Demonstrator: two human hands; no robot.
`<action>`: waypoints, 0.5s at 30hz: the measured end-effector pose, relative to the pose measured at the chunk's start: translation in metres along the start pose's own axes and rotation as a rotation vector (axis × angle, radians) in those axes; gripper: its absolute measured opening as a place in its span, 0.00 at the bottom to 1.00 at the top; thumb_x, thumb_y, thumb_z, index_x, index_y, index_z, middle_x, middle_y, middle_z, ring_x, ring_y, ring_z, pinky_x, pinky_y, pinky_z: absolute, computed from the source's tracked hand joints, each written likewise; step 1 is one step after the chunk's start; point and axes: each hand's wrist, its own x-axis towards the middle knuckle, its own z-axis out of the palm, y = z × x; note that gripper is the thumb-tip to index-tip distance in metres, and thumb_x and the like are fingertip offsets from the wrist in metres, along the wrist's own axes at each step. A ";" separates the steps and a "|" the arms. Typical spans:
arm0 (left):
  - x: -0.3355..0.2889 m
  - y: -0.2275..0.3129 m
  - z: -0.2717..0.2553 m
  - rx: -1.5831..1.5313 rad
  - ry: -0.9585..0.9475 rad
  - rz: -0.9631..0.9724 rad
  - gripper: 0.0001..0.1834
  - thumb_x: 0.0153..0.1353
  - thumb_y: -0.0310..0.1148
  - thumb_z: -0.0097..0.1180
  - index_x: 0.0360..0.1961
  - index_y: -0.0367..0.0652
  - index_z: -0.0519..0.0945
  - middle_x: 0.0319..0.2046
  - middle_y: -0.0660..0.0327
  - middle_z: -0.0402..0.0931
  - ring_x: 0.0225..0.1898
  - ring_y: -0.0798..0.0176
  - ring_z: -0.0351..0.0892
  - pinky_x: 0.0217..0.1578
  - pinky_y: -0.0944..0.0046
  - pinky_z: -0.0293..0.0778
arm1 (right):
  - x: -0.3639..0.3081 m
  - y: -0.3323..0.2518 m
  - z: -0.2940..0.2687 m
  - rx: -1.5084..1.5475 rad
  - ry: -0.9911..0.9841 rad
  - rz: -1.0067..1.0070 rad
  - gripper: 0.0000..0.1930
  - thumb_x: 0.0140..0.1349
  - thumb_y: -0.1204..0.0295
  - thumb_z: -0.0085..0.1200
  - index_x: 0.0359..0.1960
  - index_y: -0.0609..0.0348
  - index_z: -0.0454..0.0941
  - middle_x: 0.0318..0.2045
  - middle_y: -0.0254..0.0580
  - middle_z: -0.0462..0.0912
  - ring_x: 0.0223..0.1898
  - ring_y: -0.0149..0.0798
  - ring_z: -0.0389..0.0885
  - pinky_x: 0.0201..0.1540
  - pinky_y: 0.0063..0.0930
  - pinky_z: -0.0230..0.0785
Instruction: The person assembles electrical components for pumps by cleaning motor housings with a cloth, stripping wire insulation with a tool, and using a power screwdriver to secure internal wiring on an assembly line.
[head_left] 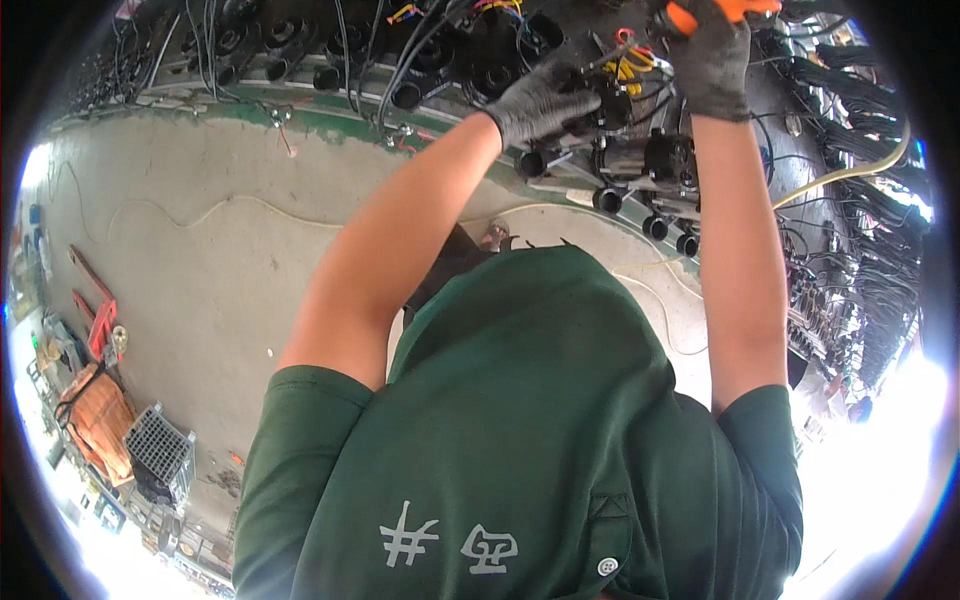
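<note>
The right hand (713, 65) is wrapped around an orange-handled tool (683, 18), far right; the left hand (540, 103) lies against a black part (612, 108), its grip unclear. Steady that part, keeping the yellow wires (628, 74) clear.

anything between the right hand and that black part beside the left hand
Yes: yellow wires show between the right hand, which grips an orange-handled tool, and the black part beside the left hand; whether they actually block its way is unclear.
</note>
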 end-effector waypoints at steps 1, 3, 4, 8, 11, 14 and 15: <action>0.004 0.012 0.003 -0.039 -0.026 -0.087 0.37 0.62 0.44 0.69 0.66 0.37 0.69 0.56 0.56 0.78 0.59 0.63 0.74 0.63 0.62 0.69 | -0.002 -0.006 -0.003 -0.010 0.050 0.047 0.03 0.61 0.74 0.56 0.33 0.57 0.75 0.23 0.38 0.78 0.24 0.36 0.79 0.26 0.28 0.72; -0.004 0.007 0.004 -0.047 0.013 -0.024 0.33 0.62 0.47 0.67 0.63 0.40 0.73 0.54 0.54 0.79 0.56 0.58 0.77 0.61 0.61 0.71 | 0.004 0.006 -0.009 0.100 -0.081 -0.021 0.03 0.61 0.74 0.56 0.32 0.57 0.75 0.22 0.36 0.77 0.22 0.34 0.76 0.25 0.26 0.68; -0.003 -0.003 0.009 -0.080 0.039 0.038 0.30 0.61 0.49 0.66 0.59 0.43 0.77 0.53 0.51 0.80 0.54 0.54 0.79 0.58 0.59 0.72 | 0.000 0.001 -0.007 0.097 -0.088 -0.016 0.03 0.61 0.74 0.56 0.32 0.57 0.75 0.22 0.36 0.77 0.22 0.34 0.76 0.25 0.26 0.68; 0.000 0.000 0.013 0.025 0.086 -0.043 0.31 0.64 0.51 0.62 0.61 0.42 0.76 0.54 0.51 0.80 0.55 0.55 0.79 0.59 0.59 0.71 | -0.005 -0.004 -0.015 0.041 -0.130 -0.110 0.03 0.60 0.74 0.58 0.33 0.57 0.77 0.24 0.36 0.78 0.24 0.34 0.76 0.27 0.26 0.68; -0.020 0.016 0.018 0.146 0.080 -0.098 0.34 0.66 0.54 0.60 0.63 0.40 0.74 0.54 0.56 0.79 0.58 0.60 0.76 0.63 0.62 0.68 | -0.036 -0.043 -0.007 0.156 -0.174 -0.329 0.06 0.60 0.70 0.59 0.33 0.59 0.78 0.26 0.39 0.80 0.28 0.35 0.78 0.32 0.29 0.71; -0.035 -0.012 0.030 -0.158 0.344 -0.088 0.31 0.72 0.55 0.50 0.63 0.41 0.75 0.54 0.55 0.80 0.57 0.60 0.76 0.61 0.61 0.68 | -0.049 -0.070 -0.051 0.301 -0.154 -0.041 0.14 0.58 0.71 0.57 0.42 0.70 0.79 0.38 0.52 0.82 0.41 0.46 0.81 0.44 0.35 0.75; -0.039 -0.038 0.034 -0.302 0.420 -0.095 0.28 0.72 0.52 0.50 0.61 0.40 0.76 0.52 0.57 0.80 0.56 0.61 0.77 0.59 0.61 0.69 | -0.052 -0.076 -0.071 0.340 -0.135 0.075 0.18 0.57 0.71 0.56 0.46 0.73 0.79 0.42 0.56 0.82 0.46 0.50 0.81 0.48 0.37 0.76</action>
